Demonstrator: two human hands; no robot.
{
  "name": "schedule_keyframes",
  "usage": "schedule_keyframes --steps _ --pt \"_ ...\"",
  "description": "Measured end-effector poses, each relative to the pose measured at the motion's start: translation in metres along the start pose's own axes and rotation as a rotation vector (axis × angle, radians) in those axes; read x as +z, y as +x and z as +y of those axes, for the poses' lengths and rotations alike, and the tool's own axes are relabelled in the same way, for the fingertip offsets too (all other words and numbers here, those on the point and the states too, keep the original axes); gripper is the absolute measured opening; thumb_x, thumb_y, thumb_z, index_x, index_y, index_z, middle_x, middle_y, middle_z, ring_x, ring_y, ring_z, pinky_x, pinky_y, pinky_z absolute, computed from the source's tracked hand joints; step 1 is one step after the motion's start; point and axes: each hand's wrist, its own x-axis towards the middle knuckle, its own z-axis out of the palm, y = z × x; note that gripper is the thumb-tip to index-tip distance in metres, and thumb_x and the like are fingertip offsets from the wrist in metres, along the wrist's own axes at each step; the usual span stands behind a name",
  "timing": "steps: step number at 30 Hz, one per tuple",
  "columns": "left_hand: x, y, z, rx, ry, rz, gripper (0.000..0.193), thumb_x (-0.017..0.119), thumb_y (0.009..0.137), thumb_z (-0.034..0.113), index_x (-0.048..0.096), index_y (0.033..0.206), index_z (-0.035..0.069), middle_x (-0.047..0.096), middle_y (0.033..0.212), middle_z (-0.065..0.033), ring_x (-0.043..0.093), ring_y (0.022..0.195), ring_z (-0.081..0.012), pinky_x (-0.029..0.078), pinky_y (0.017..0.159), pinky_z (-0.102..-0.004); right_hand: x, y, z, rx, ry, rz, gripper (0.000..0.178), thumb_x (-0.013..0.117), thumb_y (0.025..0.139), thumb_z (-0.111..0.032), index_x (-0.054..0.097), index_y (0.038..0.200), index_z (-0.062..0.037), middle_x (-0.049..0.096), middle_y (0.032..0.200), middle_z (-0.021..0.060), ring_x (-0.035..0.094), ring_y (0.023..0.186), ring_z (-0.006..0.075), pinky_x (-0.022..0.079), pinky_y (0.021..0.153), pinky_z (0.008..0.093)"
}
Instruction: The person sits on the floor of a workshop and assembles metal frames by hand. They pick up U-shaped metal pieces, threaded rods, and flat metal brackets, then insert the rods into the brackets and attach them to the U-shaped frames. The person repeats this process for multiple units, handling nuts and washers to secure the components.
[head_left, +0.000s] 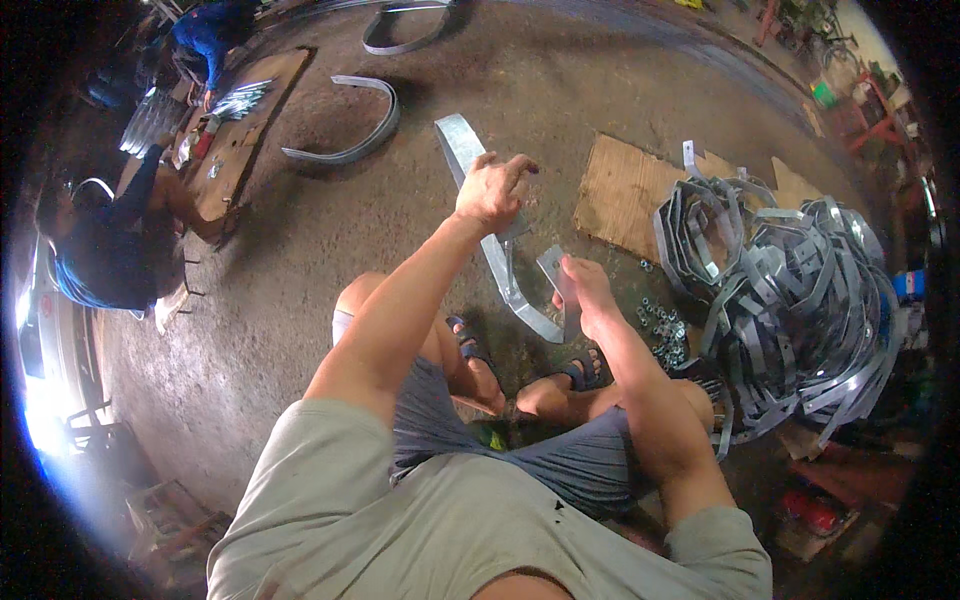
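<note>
In front of my knees a bent, flat grey metal strap (506, 272) runs from the upper middle down toward my feet. My left hand (490, 193) lies across its middle with the fingers curled over it; part of their grip is hidden beneath the hand. On the right, my right hand (587, 290) is closed around a flat metal strap end (551, 262) with a hole in it, thumb on top. Whether this end belongs to the same strap cannot be made out. The lower bend of the strap comes close to my right foot.
A large heap of bent metal straps (790, 300) is piled at my right, beside loose nuts (664, 330) and a cardboard sheet (625, 188). Two curved straps (385, 125) lie on the concrete floor ahead. At far left, two people work by a board (262, 105) holding metal rods.
</note>
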Motion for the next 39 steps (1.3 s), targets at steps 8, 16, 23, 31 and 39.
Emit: schedule_keyframes --steps 8,16,23,31,39 --pt "-0.001 0.004 0.008 -0.119 -0.235 0.062 0.036 0.047 0.086 0.015 0.059 0.12 0.014 0.069 0.078 -0.0104 0.067 0.098 -0.0336 0.041 0.103 -0.0443 0.011 -0.007 0.01 -0.1 0.127 -0.08 0.029 0.066 0.088 -0.035 0.061 0.085 -0.0065 0.062 0.071 0.004 0.061 0.056 0.0153 0.048 0.052 0.0309" --pt "0.002 -0.003 0.004 -0.02 -0.134 0.152 0.027 0.05 0.088 0.016 0.058 0.114 0.013 0.07 0.081 -0.0121 0.065 0.104 -0.0354 0.04 0.105 -0.0456 0.035 -0.005 -0.007 0.013 0.123 0.009 0.022 0.07 0.085 -0.027 0.062 0.084 -0.0072 0.06 0.071 0.003 0.058 0.055 0.0156 0.045 0.053 0.0307" --pt "0.003 0.007 0.019 -0.024 -0.128 0.085 0.024 0.053 0.09 0.015 0.057 0.113 0.01 0.072 0.082 -0.014 0.068 0.092 -0.0326 0.037 0.108 -0.0451 0.025 0.01 -0.016 0.029 -0.149 -0.042 0.048 0.077 0.084 -0.053 0.062 0.082 -0.0068 0.06 0.071 0.0033 0.057 0.055 0.0155 0.044 0.05 0.0307" --pt "0.012 0.001 0.018 -0.152 -0.026 0.196 0.022 0.055 0.091 0.018 0.058 0.111 0.009 0.073 0.088 -0.0133 0.069 0.091 -0.0317 0.037 0.107 -0.044 0.033 0.017 -0.052 0.07 -0.179 -0.071 0.051 0.076 0.084 -0.056 0.066 0.073 -0.0065 0.062 0.066 0.0024 0.056 0.051 0.0135 0.04 0.047 0.0265" --pt "0.0 -0.034 0.021 -0.358 0.088 0.306 0.02 0.052 0.092 0.015 0.057 0.11 0.01 0.074 0.088 -0.0149 0.071 0.089 -0.0314 0.037 0.104 -0.049 0.046 0.027 -0.059 0.043 -0.47 -0.072 0.052 0.08 0.08 -0.048 0.074 0.09 0.0024 0.07 0.08 0.0079 0.062 0.067 0.0139 0.048 0.06 0.0306"
